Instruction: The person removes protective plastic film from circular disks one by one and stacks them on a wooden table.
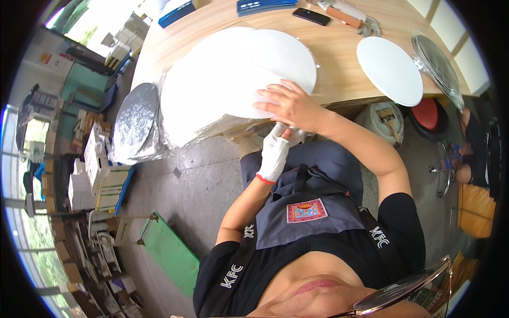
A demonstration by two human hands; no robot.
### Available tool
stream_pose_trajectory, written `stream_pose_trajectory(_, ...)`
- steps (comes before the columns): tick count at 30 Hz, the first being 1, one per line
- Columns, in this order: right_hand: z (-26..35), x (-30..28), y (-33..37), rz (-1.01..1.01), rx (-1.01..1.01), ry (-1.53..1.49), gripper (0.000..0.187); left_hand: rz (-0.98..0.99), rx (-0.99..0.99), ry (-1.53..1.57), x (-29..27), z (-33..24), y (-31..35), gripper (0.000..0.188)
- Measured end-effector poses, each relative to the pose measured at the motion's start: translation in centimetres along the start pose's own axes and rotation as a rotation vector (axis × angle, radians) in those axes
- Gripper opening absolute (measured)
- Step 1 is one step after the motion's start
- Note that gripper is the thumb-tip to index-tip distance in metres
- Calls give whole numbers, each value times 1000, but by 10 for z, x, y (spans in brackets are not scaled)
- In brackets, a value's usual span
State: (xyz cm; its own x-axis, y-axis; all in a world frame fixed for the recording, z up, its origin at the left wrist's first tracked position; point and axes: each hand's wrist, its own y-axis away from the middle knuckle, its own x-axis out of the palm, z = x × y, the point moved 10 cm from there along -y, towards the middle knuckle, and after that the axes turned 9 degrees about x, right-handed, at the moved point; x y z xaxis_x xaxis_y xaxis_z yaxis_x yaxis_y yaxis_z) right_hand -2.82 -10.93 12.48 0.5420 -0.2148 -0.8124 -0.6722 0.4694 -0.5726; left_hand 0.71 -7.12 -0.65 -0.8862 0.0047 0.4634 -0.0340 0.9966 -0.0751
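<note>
My right hand [291, 107] is bare and lies palm down on a white round board [281, 58], its fingers spread. This board overlaps a larger white round shape [207, 79] in clear plastic film. Just below, at the table edge, my left hand [274, 153] wears a white knitted glove with a red cuff; a bare fingertip shows out of it. Its fingers look bent together, partly hidden under my right hand, and what they hold is not visible. Another white round board [389, 71] lies to the right, reaching over the table edge.
On the wooden table [339, 69] are a black phone [311, 16], blue boxes [265, 6] and film-wrapped dark discs [437, 66]. A film-wrapped silvery disc [137, 119] sits at the left edge. Below stand a green trolley [169, 252], a white bucket [374, 122] and a red-black stool [426, 117]. Another person is at far right.
</note>
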Motion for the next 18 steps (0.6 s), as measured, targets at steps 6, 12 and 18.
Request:
stream_pose_trajectory(6, -2, -2, 27, 33, 67, 17, 61, 50, 117, -240, 3, 3, -10, 66)
stream_pose_trajectory(12, -39, -43, 70, -58, 256, 35, 60, 232, -12, 2, 74, 8, -20, 76)
stream_pose_trajectory(18, -98, -43, 89, 95, 298, 202, 59, 324, -154, 502, 133, 53, -49, 83)
